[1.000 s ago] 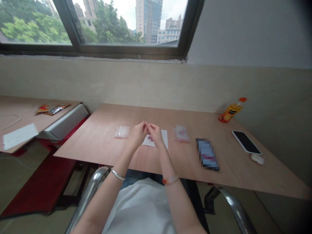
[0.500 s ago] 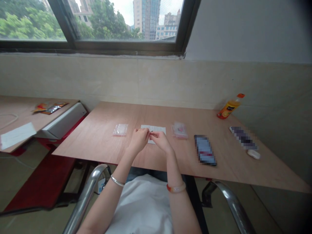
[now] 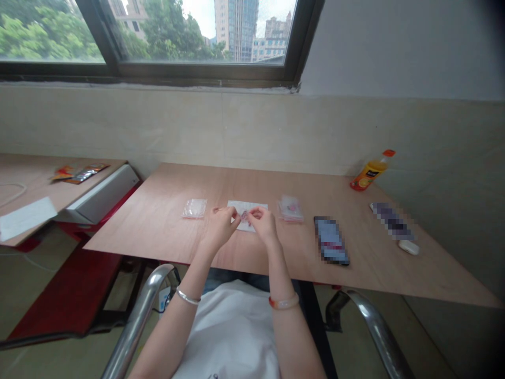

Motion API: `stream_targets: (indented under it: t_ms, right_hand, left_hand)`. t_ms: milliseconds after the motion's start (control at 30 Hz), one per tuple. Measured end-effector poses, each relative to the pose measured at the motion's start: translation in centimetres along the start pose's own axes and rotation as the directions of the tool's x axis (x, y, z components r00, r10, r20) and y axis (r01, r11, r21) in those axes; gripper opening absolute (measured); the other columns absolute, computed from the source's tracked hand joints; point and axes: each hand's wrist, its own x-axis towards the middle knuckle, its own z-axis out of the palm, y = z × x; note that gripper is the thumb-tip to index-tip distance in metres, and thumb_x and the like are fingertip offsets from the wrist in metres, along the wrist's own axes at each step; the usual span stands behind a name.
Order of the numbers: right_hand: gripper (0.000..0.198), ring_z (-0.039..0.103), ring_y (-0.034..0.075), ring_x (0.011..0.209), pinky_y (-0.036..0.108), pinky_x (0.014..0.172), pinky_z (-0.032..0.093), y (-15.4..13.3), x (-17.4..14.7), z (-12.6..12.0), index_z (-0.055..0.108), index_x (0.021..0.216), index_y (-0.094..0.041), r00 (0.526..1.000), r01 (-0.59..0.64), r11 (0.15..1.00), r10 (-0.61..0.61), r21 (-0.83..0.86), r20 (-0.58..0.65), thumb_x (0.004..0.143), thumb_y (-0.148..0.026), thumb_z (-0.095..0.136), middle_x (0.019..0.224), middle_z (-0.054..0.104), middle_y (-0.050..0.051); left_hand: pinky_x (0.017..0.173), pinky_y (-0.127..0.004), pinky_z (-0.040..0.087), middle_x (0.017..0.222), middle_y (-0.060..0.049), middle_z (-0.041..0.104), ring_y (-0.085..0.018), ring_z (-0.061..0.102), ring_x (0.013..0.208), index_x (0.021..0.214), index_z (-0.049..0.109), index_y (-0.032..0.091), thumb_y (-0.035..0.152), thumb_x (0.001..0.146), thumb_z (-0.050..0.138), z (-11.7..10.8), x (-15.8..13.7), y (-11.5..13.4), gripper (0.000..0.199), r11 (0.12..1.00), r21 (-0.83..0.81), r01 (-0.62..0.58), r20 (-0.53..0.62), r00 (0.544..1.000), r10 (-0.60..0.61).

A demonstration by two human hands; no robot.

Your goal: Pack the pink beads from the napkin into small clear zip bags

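Note:
Over a white sheet of paper [image 3: 248,205] on the table, my two hands work a little apart from each other. My left hand [image 3: 221,225] is closed, its thumb and fingertips pinched together at the paper's left side. My right hand [image 3: 264,223] pinches in the same way at its right side. Whatever either pinch holds is too small to make out. Small pinkish-purple bits [image 3: 243,215] show on or just above the paper between the fingertips. A clear plastic bag [image 3: 194,208] lies left of my left hand, and some clear bags with pink contents [image 3: 291,208] lie right of my right hand.
Toward the right of the wooden table [image 3: 142,226] are a phone [image 3: 331,240], a second phone-like object [image 3: 392,221], a white case [image 3: 408,247] and an orange drink bottle [image 3: 371,172]. Metal chair arms [image 3: 138,321] flank me. Another table [image 3: 23,189] stands at left.
My hands have moved apart from near contact, leaving a gap where the pinkish bits show. The dark tip seen between the fingers earlier is no longer visible.

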Motion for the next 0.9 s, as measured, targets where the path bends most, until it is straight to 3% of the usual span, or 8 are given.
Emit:
stream_targets:
  t_ms: [100,200,267,433,600,800,900]
  right_hand:
    - [0.013,0.064,0.018,0.056,0.026,0.051,0.047,-0.3,-0.1,-0.5,0.051,0.072,-0.022,0.999,-0.028,0.996,0.030,0.083,-0.025,0.067,-0.027,0.061,0.061,0.065,0.000]
    - [0.017,0.063,0.018,0.055,0.026,0.050,0.046,-0.8,-0.5,-0.6,0.048,0.069,-0.023,0.996,-0.040,0.985,0.026,0.168,0.088,0.065,-0.028,0.064,0.059,0.064,-0.001]
    - [0.018,0.064,0.018,0.059,0.026,0.052,0.047,-1.1,-0.7,-0.4,0.049,0.067,-0.022,0.984,-0.038,0.975,-0.001,0.220,0.178,0.064,-0.028,0.065,0.060,0.064,-0.001]
    - [0.009,0.066,0.019,0.069,0.027,0.057,0.049,-1.5,-1.1,-0.3,0.063,0.074,-0.020,0.949,-0.043,0.952,-0.056,0.304,0.309,0.066,-0.025,0.064,0.071,0.069,0.002]
    - [0.021,0.066,0.019,0.079,0.030,0.066,0.052,-2.0,-1.2,-0.9,0.072,0.087,-0.018,0.941,-0.033,0.972,-0.049,0.234,0.336,0.068,-0.026,0.069,0.087,0.073,0.006]
    - [0.022,0.063,0.018,0.075,0.030,0.068,0.051,-1.9,-1.0,-1.3,0.074,0.088,-0.019,0.942,0.032,0.977,-0.100,0.212,0.319,0.069,-0.031,0.071,0.085,0.072,0.006]
    - [0.020,0.064,0.018,0.076,0.031,0.070,0.050,-0.4,-0.1,-1.6,0.073,0.087,-0.018,0.975,0.072,0.976,-0.112,0.208,0.191,0.074,-0.032,0.065,0.086,0.072,0.007]
  left_hand:
    - [0.090,-0.039,0.038,0.089,-0.003,0.069,-0.020,0.065,0.087,0.090,0.060,0.019,0.024,0.085,0.054,0.0,-0.7,-0.5,0.010,0.993,-0.115,0.012,-0.018,1.000,-0.014]
    - [0.096,-0.042,0.037,0.123,-0.008,0.062,-0.025,0.057,0.114,0.126,0.047,0.023,0.029,0.075,0.069,0.3,-1.3,-0.7,0.056,0.975,-0.214,-0.060,-0.012,0.998,0.059]
    - [0.101,-0.045,0.034,0.134,-0.010,0.055,-0.028,0.051,0.124,0.136,0.037,0.025,0.030,0.071,0.074,0.7,-1.6,-0.7,0.075,0.965,-0.244,-0.098,-0.001,0.995,0.100]
    - [0.103,-0.047,0.033,0.128,-0.009,0.060,-0.027,0.055,0.118,0.130,0.046,0.024,0.029,0.073,0.074,1.1,-1.6,-0.5,0.064,0.967,-0.241,-0.079,-0.033,0.997,0.073]
    - [0.101,-0.048,0.035,0.120,-0.008,0.065,-0.027,0.059,0.111,0.122,0.052,0.023,0.029,0.072,0.075,0.8,-1.7,0.3,0.055,0.969,-0.244,-0.051,-0.069,0.997,0.035]
    - [0.095,-0.044,0.043,0.115,-0.009,0.066,-0.026,0.062,0.108,0.114,0.056,0.022,0.027,0.072,0.076,1.3,-2.3,0.3,0.047,0.902,-0.432,0.002,-0.100,0.994,-0.050]
    - [0.093,-0.042,0.046,0.111,-0.009,0.066,-0.026,0.062,0.106,0.108,0.058,0.021,0.030,0.072,0.075,1.6,-2.5,-0.6,0.042,0.861,-0.508,0.034,-0.133,0.984,-0.118]
